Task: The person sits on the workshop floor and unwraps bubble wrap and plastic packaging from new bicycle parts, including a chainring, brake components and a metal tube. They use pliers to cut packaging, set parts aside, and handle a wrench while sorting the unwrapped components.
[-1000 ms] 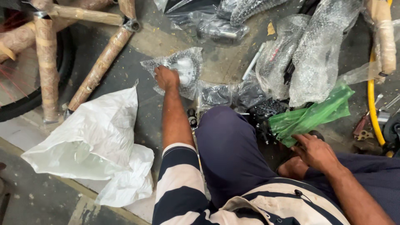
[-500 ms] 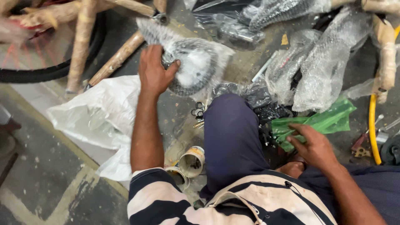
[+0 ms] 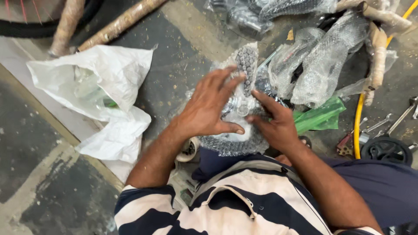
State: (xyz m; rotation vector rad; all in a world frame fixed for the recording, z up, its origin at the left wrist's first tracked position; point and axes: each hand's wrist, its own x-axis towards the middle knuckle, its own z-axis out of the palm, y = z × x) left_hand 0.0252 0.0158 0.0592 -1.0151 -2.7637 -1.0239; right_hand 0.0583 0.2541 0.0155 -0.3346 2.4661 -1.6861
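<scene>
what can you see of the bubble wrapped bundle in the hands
The bubble-wrapped bundle is a lumpy parcel in clear bubble wrap with something dark showing through; what it is cannot be told. It is held above the person's lap over the concrete floor. The left hand lies spread across its front, and the right hand grips its right side, fingers on the wrap.

A short-sleeved shirt with broad navy and cream stripes is worn; dark navy trousers are seen below it; the left hand (image 3: 208, 109) and right hand (image 3: 275, 124) are bare
</scene>
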